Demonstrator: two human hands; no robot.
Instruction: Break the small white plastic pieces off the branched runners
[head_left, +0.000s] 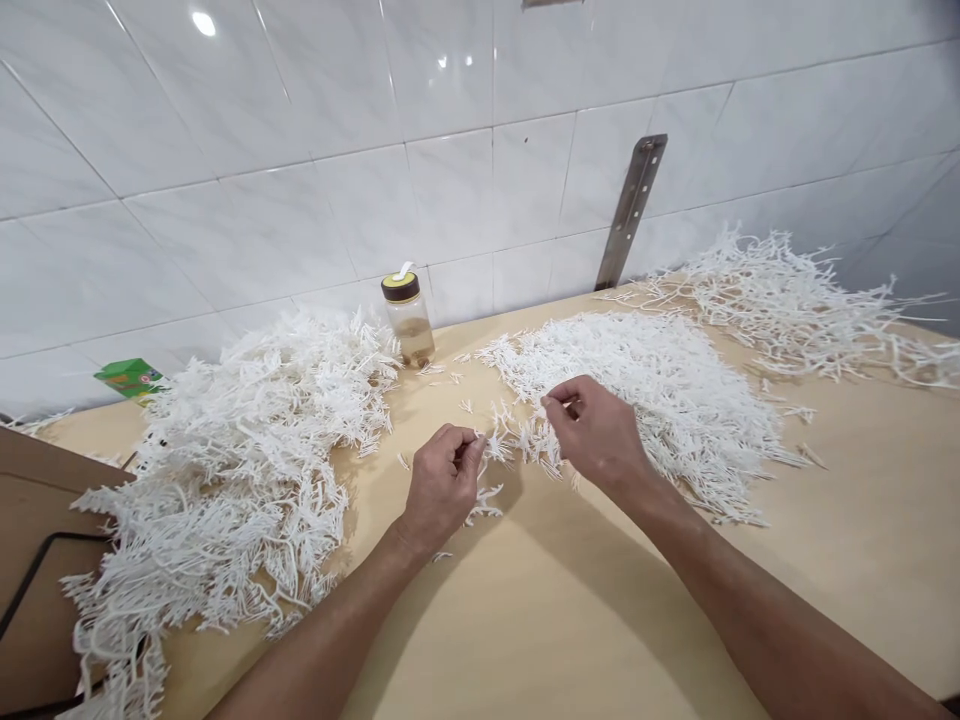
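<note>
My left hand (444,482) is closed in a pinch over the middle of the table, on a thin white branched plastic-like strand (496,442) that sticks out to the right of the fingertips. My right hand (592,428) is also pinched shut, at the near left edge of a flat pile of short white pieces (652,385). A small white tip shows at its fingers; the rest is hidden. On the left lies a tall, tangled heap of white branched strands (277,440). A few loose bits (486,503) are scattered between and below my hands.
A lidded bottle (414,335) with brownish liquid stands by the tiled wall. A longer tangle of white strands (810,300) lies at the back right. A metal bracket (632,212) leans at the wall. A green packet (129,376) and a brown box (52,530) are at left.
</note>
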